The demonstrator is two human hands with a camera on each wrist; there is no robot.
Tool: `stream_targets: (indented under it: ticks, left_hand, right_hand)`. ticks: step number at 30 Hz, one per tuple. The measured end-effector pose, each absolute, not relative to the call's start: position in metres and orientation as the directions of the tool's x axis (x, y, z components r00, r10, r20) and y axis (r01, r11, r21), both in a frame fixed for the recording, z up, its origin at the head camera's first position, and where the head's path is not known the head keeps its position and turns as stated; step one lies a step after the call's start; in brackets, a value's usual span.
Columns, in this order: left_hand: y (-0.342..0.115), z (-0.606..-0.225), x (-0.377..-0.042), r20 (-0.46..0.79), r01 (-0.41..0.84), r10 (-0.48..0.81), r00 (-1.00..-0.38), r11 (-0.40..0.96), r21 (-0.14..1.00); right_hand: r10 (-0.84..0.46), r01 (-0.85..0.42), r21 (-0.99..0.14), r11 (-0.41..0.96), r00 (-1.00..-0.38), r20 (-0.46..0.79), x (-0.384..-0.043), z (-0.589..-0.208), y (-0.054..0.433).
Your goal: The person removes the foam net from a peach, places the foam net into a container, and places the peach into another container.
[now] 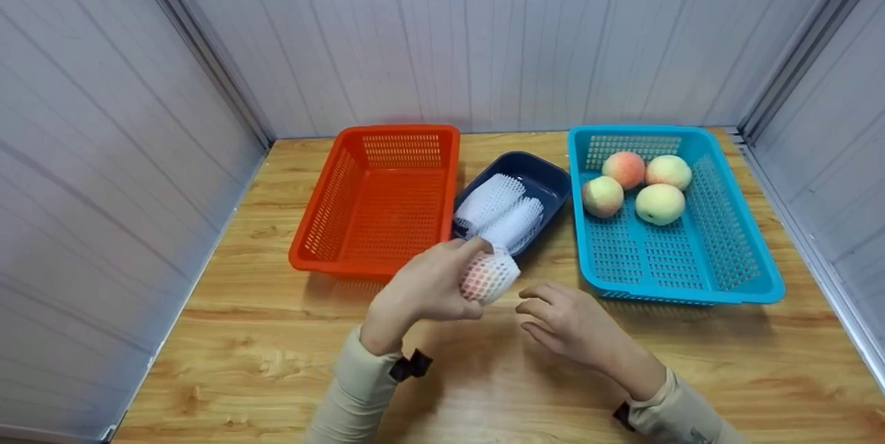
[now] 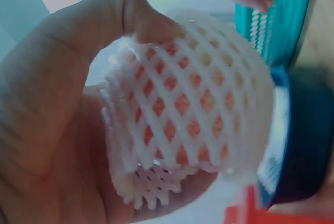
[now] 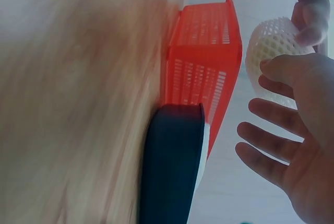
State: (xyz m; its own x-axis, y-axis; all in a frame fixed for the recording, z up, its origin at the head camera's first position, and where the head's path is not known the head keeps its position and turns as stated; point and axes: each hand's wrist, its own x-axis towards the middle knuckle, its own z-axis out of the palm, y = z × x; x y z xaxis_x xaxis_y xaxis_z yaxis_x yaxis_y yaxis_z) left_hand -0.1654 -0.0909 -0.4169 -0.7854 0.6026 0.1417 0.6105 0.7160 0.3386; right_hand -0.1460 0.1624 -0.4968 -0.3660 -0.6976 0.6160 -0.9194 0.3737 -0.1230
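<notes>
My left hand [image 1: 432,283] grips a peach [image 1: 477,285] wrapped in a white foam net sleeve [image 2: 201,93], held above the table in front of the navy tray. In the left wrist view pinkish skin shows through the mesh, with the thumb over its top. To its right my right hand [image 1: 570,323] hovers apart from it, fingers loosely bent and holding nothing; the right wrist view shows those fingers [image 3: 269,138] spread. Several bare peaches [image 1: 660,205] lie in the blue basket [image 1: 750,243]. Empty-looking foam sleeves [image 1: 492,200] lie in the navy tray [image 1: 550,178].
An orange-red basket [image 1: 401,209] stands left of the navy tray, with nothing seen inside it. The blue basket stands at the right. Wood-grain table [image 1: 249,361] lies under everything, with pale panel walls [image 1: 498,36] at the back and sides.
</notes>
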Motion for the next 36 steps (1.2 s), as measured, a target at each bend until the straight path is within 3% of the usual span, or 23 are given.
stream_targets:
  ticks: [7, 23, 36]
  left_hand:
    - [-0.069, -0.443, -0.165, 0.233, 0.671, 0.631, -0.740, 0.718, 0.185]
    - [-0.046, -0.488, -0.167, 0.265, 0.716, 0.685, -0.678, 0.698, 0.028]
    - [-0.041, -0.515, -0.170, 0.266, 0.708, 0.688, -0.675, 0.706, -0.027]
  right_hand:
    - [-0.688, -0.886, -0.146, 0.439, -0.436, 0.579, -0.140, -0.502, 0.180]
    - [-0.650, -0.850, -0.230, 0.475, -0.514, 0.559, -0.138, -0.515, 0.199]
    - [-0.650, -0.813, -0.243, 0.530, -0.573, 0.499, -0.137, -0.521, 0.210]
